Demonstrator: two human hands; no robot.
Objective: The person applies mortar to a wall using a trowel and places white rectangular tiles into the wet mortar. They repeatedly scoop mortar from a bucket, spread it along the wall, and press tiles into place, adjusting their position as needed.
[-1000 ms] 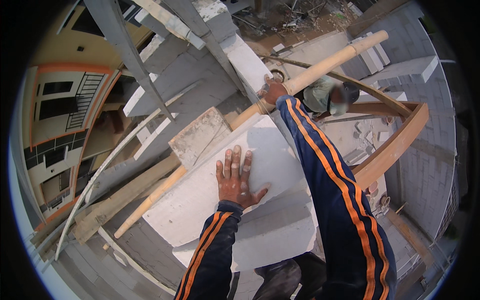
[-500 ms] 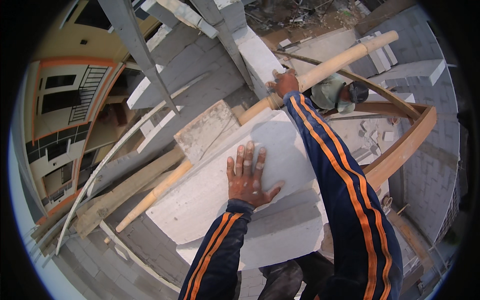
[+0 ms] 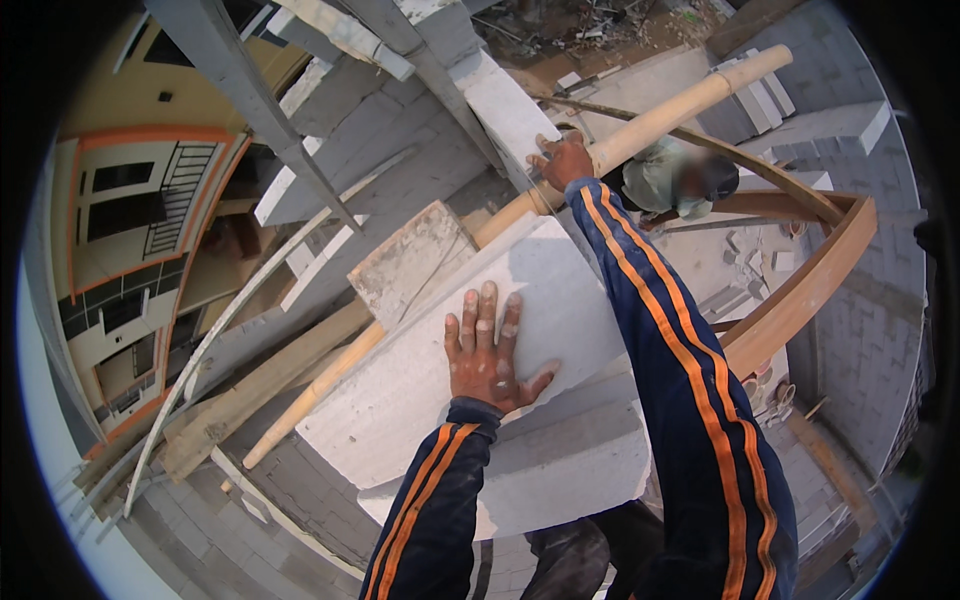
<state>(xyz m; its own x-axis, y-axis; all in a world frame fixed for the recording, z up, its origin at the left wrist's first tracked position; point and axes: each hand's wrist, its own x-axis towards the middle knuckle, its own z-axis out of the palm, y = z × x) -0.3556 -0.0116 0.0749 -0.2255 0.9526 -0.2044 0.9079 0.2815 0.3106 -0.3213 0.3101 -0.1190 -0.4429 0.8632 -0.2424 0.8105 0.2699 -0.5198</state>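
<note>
My left hand (image 3: 487,355) lies flat on the broad face of a white building block (image 3: 400,410), fingers spread. Beneath that block sits another white block (image 3: 560,480), its side toward me. My right arm reaches far forward, and my right hand (image 3: 563,160) curls over a bamboo pole (image 3: 690,100) with its fingertips by the end of a far white block (image 3: 505,115). What lies under the palm is hidden. The pole runs slantwise behind the near blocks. A square, stained board (image 3: 412,262) stands against it.
Below on the right, a co-worker (image 3: 665,180) in a pale shirt bends beside a brown wooden frame (image 3: 810,280). Grey beams (image 3: 255,95) cross at upper left, with planks (image 3: 260,385) beneath. Block walls (image 3: 860,320) and loose rubble surround the drop. A yellow building (image 3: 110,210) stands left.
My left hand has slid slightly left and up, still flat on the block. My right hand keeps its place at the pole. The view has shifted a little.
</note>
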